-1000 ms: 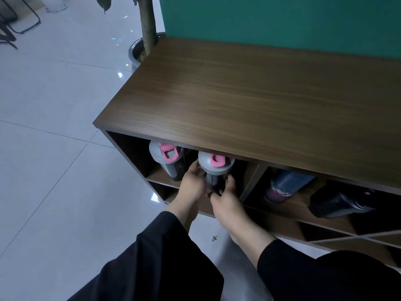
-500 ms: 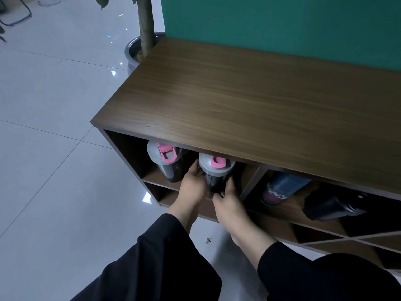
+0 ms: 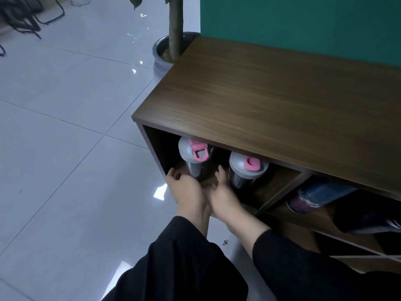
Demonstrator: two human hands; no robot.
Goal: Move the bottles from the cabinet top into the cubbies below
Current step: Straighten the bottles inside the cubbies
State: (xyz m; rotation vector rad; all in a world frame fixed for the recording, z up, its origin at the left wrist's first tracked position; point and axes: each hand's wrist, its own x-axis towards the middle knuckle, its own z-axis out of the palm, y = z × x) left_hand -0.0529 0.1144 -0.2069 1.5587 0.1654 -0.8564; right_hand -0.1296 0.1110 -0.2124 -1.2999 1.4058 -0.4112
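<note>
Bottles are sitting inside the cubbies of a low wooden cabinet, and none are showing on the cabinet top (image 3: 271, 101), at least on the part in view. In the left-hand cubby (image 3: 158, 148), two grey-lidded bottles with pink flip caps are standing upright side by side: the left bottle (image 3: 194, 156) and the right bottle (image 3: 247, 168). In the neighbouring cubby, a dark blue bottle (image 3: 316, 197) is lying on its side, and a black bottle (image 3: 366, 220) is lying further right, partly in shadow. Two bare hands in black sleeves are reaching to the left cubby's opening. The left hand (image 3: 186, 192) is hovering loosely curled in front of the left bottle, gripping nothing visible. The right hand (image 3: 223, 196) is open, its fingertips (image 3: 221, 170) just beside the right bottle's base; whether they are touching is unclear. The task is looking essentially finished, with perhaps only straightening left.
</note>
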